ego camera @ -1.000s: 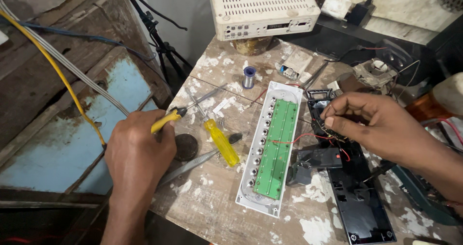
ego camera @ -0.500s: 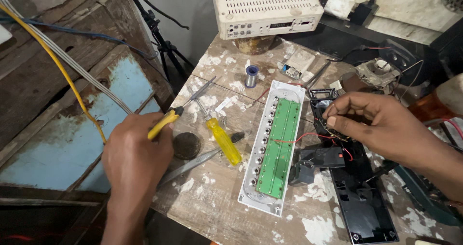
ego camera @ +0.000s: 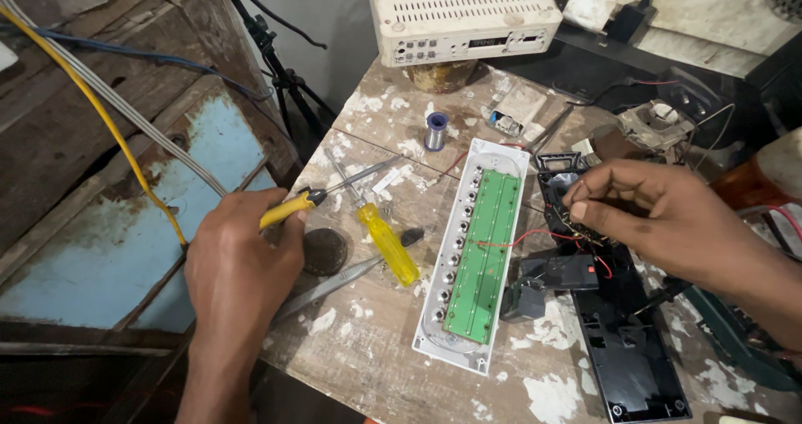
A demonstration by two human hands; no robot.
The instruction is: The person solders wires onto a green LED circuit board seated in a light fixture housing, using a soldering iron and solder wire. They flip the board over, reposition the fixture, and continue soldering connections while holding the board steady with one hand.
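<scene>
left hand (ego camera: 238, 265) grasping yellow-handled tool (ego camera: 322, 197), near worktop's left edge | right hand (ego camera: 660, 215) pinching thin wires (ego camera: 576, 228) on black housing (ego camera: 622, 340) | wires likely flimsy, fragile; best gripped by insulation

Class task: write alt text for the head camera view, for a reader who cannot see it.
A left hand holds a yellow-handled tool while the right hand pinches thin wires at an opened black casing, beside a green circuit board on a paint-flecked wooden workbench.
</scene>
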